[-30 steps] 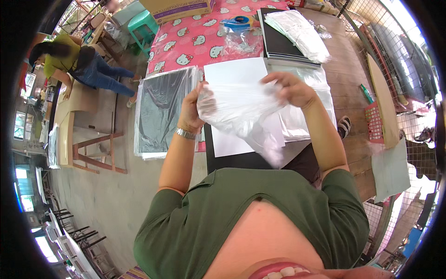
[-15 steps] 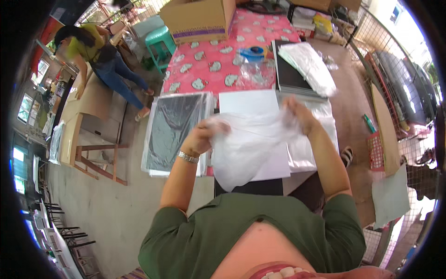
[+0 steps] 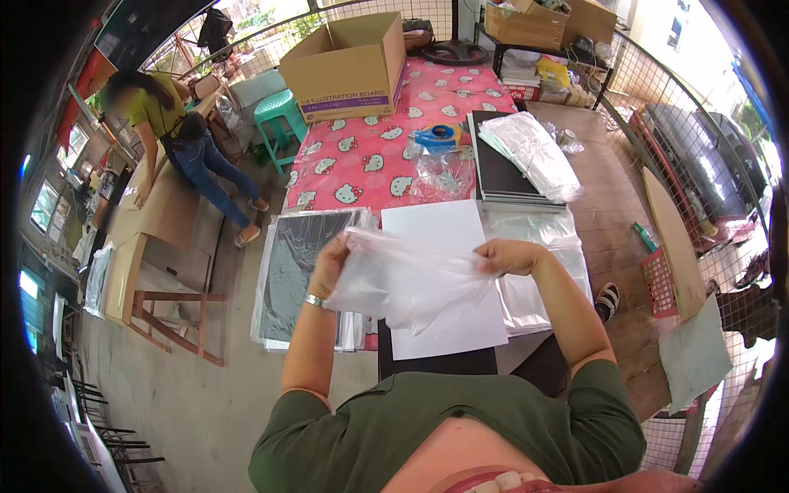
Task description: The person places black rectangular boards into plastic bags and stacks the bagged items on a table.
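Observation:
Between my hands a clear plastic bag (image 3: 394,275) is stretched, wrinkled and partly see-through. My left hand (image 3: 330,261) is closed on its left end, and my right hand (image 3: 511,256) pinches its right end. Beneath the bag lies a white board (image 3: 468,324), with a black board (image 3: 440,361) showing under its near edge. Left of it is a stack of black boards in clear plastic (image 3: 308,263), close to my left wrist. More clear plastic bags (image 3: 538,296) lie flat under my right forearm.
A pink patterned cloth (image 3: 362,148) covers the table. On it stand an open cardboard box (image 3: 345,74), a tape dispenser (image 3: 438,138) and black boards (image 3: 499,156) topped by a pile of clear bags (image 3: 534,148). A person (image 3: 168,131) bends over a brown table (image 3: 177,205) at left.
The bag has been raised off its hanging position and pulled more sideways between my hands. My left hand has shifted left and slightly down. My view has tilted up a little.

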`<state>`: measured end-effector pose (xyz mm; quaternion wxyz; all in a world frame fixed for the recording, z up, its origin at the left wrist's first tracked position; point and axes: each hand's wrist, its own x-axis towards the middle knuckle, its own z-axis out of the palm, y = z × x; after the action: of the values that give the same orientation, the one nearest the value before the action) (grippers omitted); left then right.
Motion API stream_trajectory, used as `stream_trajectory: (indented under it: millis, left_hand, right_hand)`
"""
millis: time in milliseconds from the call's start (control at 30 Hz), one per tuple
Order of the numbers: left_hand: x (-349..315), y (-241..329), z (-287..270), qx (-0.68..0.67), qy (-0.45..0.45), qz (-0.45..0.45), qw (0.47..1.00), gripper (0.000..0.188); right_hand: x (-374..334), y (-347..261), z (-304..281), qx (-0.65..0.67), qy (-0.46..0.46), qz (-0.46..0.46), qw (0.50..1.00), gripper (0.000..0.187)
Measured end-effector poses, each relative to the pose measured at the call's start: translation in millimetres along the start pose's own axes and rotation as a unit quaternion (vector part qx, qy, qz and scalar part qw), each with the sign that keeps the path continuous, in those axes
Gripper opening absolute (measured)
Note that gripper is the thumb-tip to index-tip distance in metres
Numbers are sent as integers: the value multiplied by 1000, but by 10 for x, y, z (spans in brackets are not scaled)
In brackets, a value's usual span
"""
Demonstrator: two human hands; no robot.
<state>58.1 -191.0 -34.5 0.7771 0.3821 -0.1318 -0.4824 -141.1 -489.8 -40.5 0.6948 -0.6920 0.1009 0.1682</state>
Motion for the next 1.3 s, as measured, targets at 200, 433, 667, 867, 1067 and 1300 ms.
stream_trajectory:
  millis: [200,433,667,867,1067,1300]
  left_hand:
    - [137,-504,-561,318,-143,55,936,45]
    - [1252,-285,-915,161,40,-28,986,32]
    - [2630,-1056,-993,894,65,60,439,31]
    - [1797,-501,-1023,867,168,72,464,39]
    - [792,582,407,642,166,304,685,42]
    - [-1122,763,1648,584,93,210,778,37]
  right_hand:
    - [203,-268,-45,392,156,-246,873,10]
    - [849,355,-789,206,202,-91,953,22]
    - [1364,1098,-1589,-595,366,147,700,25]
    - [1318,268,-695,-364,464,56,806,37]
    - [82,-1201,-486,-416,507,-97,749,35]
    - [-1669,-1596,674,-355,437,-242,790,28]
